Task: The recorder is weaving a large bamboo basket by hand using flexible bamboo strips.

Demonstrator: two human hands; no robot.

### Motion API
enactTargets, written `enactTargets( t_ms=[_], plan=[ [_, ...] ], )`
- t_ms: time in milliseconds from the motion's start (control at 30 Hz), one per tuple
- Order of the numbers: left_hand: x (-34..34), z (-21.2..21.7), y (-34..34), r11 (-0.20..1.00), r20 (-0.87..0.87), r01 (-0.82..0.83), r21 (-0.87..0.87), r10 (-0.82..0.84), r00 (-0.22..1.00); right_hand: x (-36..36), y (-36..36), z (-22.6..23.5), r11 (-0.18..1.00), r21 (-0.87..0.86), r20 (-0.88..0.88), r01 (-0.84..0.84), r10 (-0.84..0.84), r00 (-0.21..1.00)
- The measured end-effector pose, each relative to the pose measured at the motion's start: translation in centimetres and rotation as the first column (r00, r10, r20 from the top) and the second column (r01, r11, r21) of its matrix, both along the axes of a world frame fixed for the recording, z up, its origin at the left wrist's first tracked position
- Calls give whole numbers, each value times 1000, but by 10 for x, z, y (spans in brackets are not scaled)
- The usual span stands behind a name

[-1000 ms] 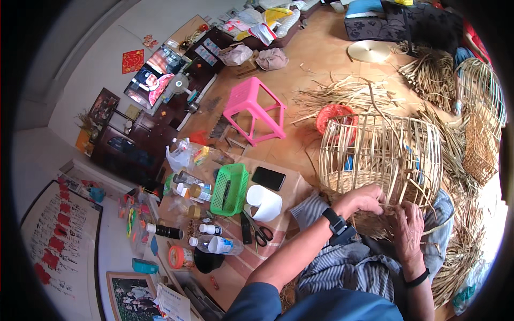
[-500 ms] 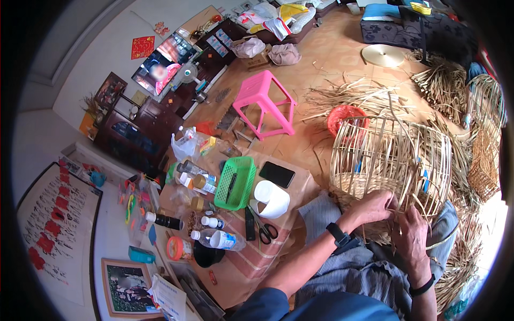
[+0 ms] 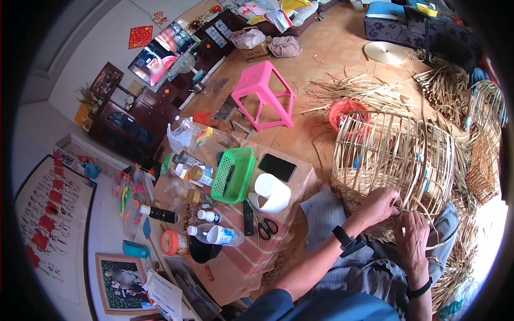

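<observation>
A partly woven basket point(image 3: 357, 182) of pale dried strips rests on my lap over a grey striped cloth point(image 3: 342, 286). Its lower part is tightly woven, while bare upright ribs stand apart higher up. My left hand point(image 3: 379, 207) has its fingers pinched on a straw strip at the basket's near side. Close beside it, my right hand point(image 3: 412, 235) is closed on the straw strips too, fingertips nearly touching the left ones. A loose strip point(image 3: 438, 231) curves out to the right of the right hand. The fingers partly hide the exact grip.
At left, a low table point(image 3: 235, 283) holds a green plastic basket point(image 3: 234, 174), black phone point(image 3: 278, 167), white paper roll point(image 3: 271, 195), scissors point(image 3: 267, 229) and several bottles. Beyond are a pink stool point(image 3: 261, 88) and red basket point(image 3: 342, 109). Dried strips point(image 3: 364, 91) litter the floor.
My view has shifted slightly, so the table and room sit a little differently. Both hands stay pinched at the same part of the basket, with small finger movements; a long strip above has swung.
</observation>
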State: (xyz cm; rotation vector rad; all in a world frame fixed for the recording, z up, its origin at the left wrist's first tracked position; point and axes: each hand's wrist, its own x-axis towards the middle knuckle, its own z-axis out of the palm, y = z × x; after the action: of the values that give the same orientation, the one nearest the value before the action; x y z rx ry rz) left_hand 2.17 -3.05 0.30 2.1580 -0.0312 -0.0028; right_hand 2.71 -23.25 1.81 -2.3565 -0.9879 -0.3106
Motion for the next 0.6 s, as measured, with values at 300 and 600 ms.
enactTargets(
  t_ms=[300,600],
  plan=[
    [7,-23,4,1000,69,15,5,-16,998,12,-1,61,958,-213,39,-191,204,978],
    [7,-13,8,996,-22,88,27,-88,996,2,-7,21,997,-59,-385,-54,27,922]
  ],
)
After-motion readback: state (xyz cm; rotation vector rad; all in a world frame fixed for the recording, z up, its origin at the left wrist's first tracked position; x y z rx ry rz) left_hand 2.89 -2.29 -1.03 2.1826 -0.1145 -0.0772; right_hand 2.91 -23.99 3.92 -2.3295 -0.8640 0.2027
